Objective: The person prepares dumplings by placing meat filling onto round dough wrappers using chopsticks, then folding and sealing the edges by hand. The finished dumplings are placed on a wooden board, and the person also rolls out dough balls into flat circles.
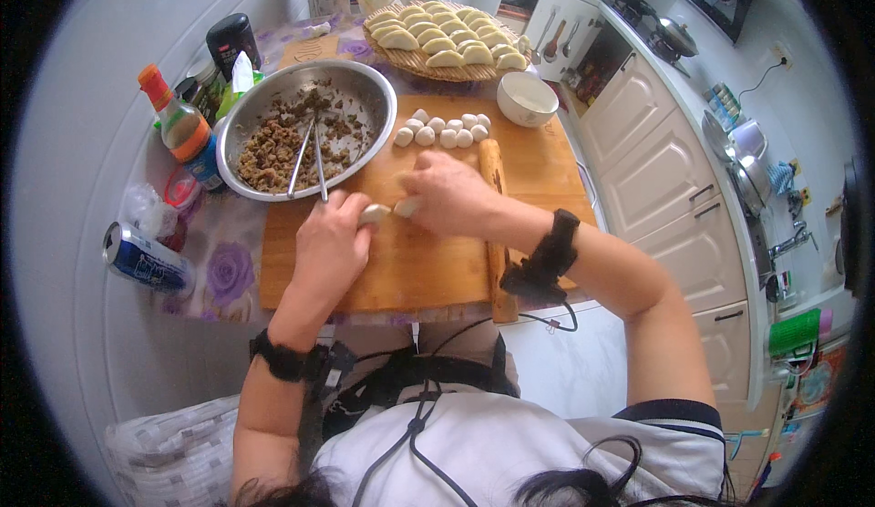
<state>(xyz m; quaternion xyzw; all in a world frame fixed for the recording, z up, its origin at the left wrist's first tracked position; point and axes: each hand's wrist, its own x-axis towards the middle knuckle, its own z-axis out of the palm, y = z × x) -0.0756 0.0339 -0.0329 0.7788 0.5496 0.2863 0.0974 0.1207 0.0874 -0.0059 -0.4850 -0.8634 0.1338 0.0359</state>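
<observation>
My left hand [331,237] pinches a pale piece of dough [373,215] above the wooden board [424,281]. Close by on the right, my right hand [451,196] has another pale dough piece [405,206] at its fingers; a narrow gap seems to part the two pieces. Beyond my right hand lie several small floured dough balls [448,139]. A wooden rolling pin [492,165] runs front to back under my right forearm, partly hidden by it. Left of the board, a steel bowl [229,117] holds minced filling [273,155], with a pair of metal chopsticks [302,158] standing in it.
A woven tray [389,66] of several folded dumplings [444,59] sits at the back. A white bowl [528,100] stands on the board's far right. Along the left are a sauce bottle [183,131], a black-capped jar [234,45] and a drink can [147,257]. Cabinets [656,144] line the right.
</observation>
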